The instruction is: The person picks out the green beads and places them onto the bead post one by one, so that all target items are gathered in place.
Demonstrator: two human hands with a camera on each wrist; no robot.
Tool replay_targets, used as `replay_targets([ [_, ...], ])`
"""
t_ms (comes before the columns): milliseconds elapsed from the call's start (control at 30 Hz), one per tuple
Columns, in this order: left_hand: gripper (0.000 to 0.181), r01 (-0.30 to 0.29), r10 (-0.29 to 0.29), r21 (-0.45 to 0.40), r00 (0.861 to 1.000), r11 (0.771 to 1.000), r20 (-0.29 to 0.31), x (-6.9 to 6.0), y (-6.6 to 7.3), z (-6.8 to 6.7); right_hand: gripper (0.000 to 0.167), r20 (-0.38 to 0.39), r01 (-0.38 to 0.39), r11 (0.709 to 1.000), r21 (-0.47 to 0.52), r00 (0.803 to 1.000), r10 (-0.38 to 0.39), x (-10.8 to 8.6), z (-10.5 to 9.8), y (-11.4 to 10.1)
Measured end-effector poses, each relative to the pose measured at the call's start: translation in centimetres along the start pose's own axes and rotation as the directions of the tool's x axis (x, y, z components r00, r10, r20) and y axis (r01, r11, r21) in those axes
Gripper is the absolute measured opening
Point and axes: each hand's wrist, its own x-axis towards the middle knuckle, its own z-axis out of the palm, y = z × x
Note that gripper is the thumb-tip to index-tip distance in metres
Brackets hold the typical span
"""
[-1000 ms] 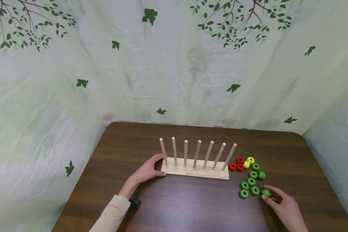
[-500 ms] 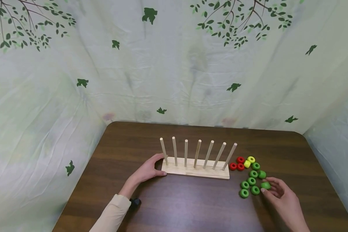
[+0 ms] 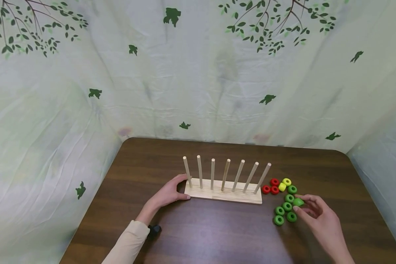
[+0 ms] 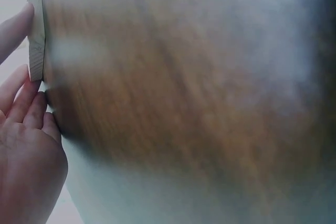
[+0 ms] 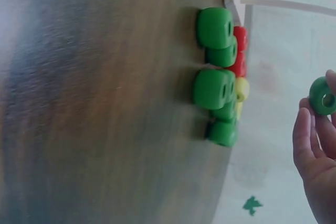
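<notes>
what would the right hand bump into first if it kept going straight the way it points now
Most likely the loose green ring just left of the held green ring, going by the head view. Height is unclear there, so the right hand might pass above it.

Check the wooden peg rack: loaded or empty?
Empty: all seven pegs of the wooden peg rack stand bare in the head view.

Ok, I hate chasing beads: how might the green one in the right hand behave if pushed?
The green bead in the right hand has rounded sides, so it would probably roll on edge. It looks undented in the pinch, so likely stiff. Its smooth surface might slip.
</notes>
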Motion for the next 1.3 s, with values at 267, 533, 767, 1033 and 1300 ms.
replay_targets([
  [267,0.071,-0.025,0.025,0.001,1.000,1.000,0.001,0.0,-0.1,0.0,0.035,-0.032,0.058,0.998,-0.040,0.998,-0.059,0.5,0.1,-1.7],
  [533,0.071,-0.013,0.012,0.001,1.000,1.000,0.002,0.0,-0.3,0.0,0.036,-0.074,0.109,0.993,-0.042,0.991,-0.112,1.3,-0.1,-3.2],
  [767,0.070,-0.008,0.008,0.019,1.000,1.000,0.000,0.1,-0.4,0.1,0.041,-0.140,0.185,0.982,0.047,0.974,-0.177,2.2,-0.5,-4.8],
  [1033,0.072,-0.007,0.007,0.030,1.000,1.000,0.002,0.2,-0.3,-0.1,0.041,-0.167,0.212,0.974,0.081,0.966,-0.197,3.0,-0.9,-7.1],
  [1300,0.073,0.000,0.000,0.059,1.000,0.998,0.005,0.3,-0.3,-0.1,0.044,-0.190,0.212,0.966,0.146,0.965,-0.183,3.7,-0.8,-8.0],
])
